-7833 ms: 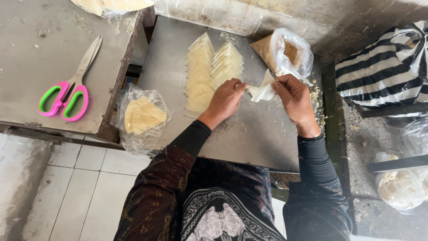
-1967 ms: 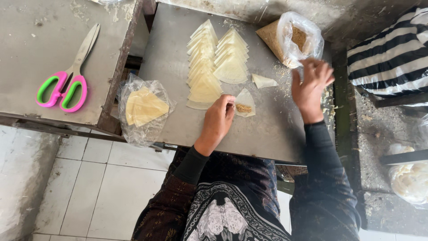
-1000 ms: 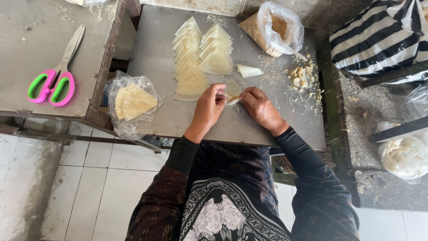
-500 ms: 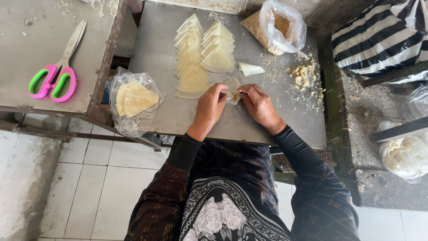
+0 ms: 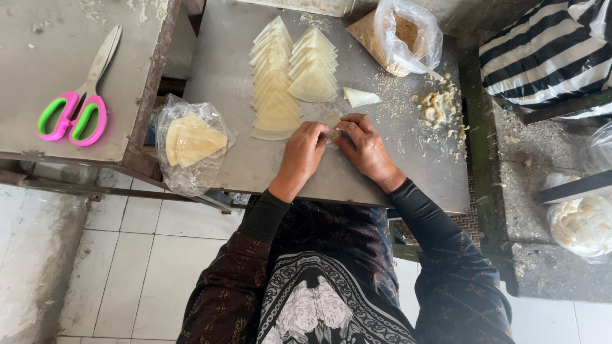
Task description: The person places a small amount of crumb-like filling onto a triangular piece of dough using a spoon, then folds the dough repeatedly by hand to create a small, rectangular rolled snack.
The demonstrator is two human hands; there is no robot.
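My left hand (image 5: 305, 150) and my right hand (image 5: 364, 145) meet over a small pale pastry piece (image 5: 333, 121) on the metal table (image 5: 236, 83), and the fingers of both pinch it. Just beyond my hands lie two overlapping rows of folded triangular pastries (image 5: 278, 79). One single folded triangle (image 5: 359, 97) rests alone to the right of the rows. A clear bag of brown filling (image 5: 398, 33) stands at the table's far right.
A plastic bag of pale wrapper sheets (image 5: 189, 142) hangs over the table's left edge. Pink and green scissors (image 5: 80, 95) lie on the left table. Pale scraps (image 5: 437, 107) are scattered right. A striped cloth (image 5: 549, 54) and a bag of white dough (image 5: 583, 223) sit farther right.
My right hand has come back from the filling bag to join the left hand, and both have closed in on the small pastry piece.
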